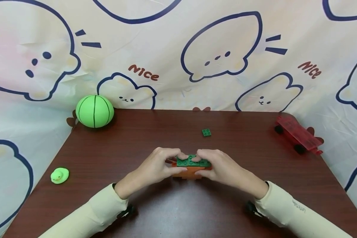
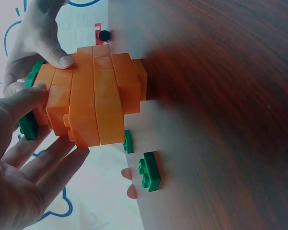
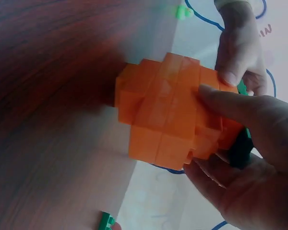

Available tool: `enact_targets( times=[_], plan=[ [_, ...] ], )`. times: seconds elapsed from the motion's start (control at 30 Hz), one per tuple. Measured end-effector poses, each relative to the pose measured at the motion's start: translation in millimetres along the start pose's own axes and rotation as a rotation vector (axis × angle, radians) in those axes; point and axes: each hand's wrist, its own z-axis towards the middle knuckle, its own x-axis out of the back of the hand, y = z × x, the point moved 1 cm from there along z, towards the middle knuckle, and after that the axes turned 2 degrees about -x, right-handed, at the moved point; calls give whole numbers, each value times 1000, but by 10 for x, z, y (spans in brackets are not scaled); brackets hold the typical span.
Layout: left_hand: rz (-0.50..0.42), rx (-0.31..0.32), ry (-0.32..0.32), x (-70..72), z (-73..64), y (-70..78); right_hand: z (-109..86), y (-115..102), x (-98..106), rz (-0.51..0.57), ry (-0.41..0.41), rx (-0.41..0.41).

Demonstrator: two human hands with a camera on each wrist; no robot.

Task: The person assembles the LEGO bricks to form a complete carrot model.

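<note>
A stepped build of orange toy bricks [image 1: 190,172] stands on the table between both hands, with green bricks [image 1: 193,161] as its top layer. My left hand [image 1: 163,164] grips its left side, thumb on the near face and fingers around the back. On the opposite side, my right hand [image 1: 218,167] holds it the same way, index finger bent over the green top. The left wrist view shows the layered orange block [image 2: 96,96] widening in the middle, with the fingers partly spread behind it. In the right wrist view, the right thumb [image 3: 230,103] presses the orange face.
Behind the build lies a loose green brick [image 1: 206,132]; a second small green brick [image 2: 128,141] shows in the left wrist view. A green ball [image 1: 95,111] sits at the back left, a rubber duck [image 1: 59,175] at the left edge, a red skateboard-like toy [image 1: 299,134] at the right.
</note>
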Motion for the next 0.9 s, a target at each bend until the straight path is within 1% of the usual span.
enact_targets(
  times=[0.1, 0.2, 0.27, 0.3, 0.37, 0.5, 0.53, 0.6, 0.67, 0.73, 0.9],
  plan=[
    [1, -1, -1, -8, -8, 8, 7, -5, 1, -3, 20, -15],
    [3, 6, 2, -9, -27, 17, 35, 0, -6, -14, 2, -31],
    [3, 16, 1, -7, -42, 20, 34, 1, -15, -34, -15, -23],
    [3, 19, 0, -7, -45, 23, 24, 4, -19, -54, -13, -8],
    [0, 20, -7, -10, -45, 28, -12, 10, -22, -112, 21, 42],
    [1, 10, -10, -21, -25, 23, -91, 34, -31, -225, 155, 173],
    [1, 6, -9, -24, -19, 20, -107, 40, -37, -244, 187, 200],
    [3, -2, -8, -28, -8, 16, -129, 52, -50, -249, 221, 240],
    [3, -10, -8, -29, 3, 15, -140, 57, -56, -238, 233, 257],
    [5, -18, -8, -28, 14, 17, -137, 53, -51, -230, 231, 257],
    [6, -23, -1, -8, 29, 12, -104, 38, -27, -260, 216, 259]
  ],
)
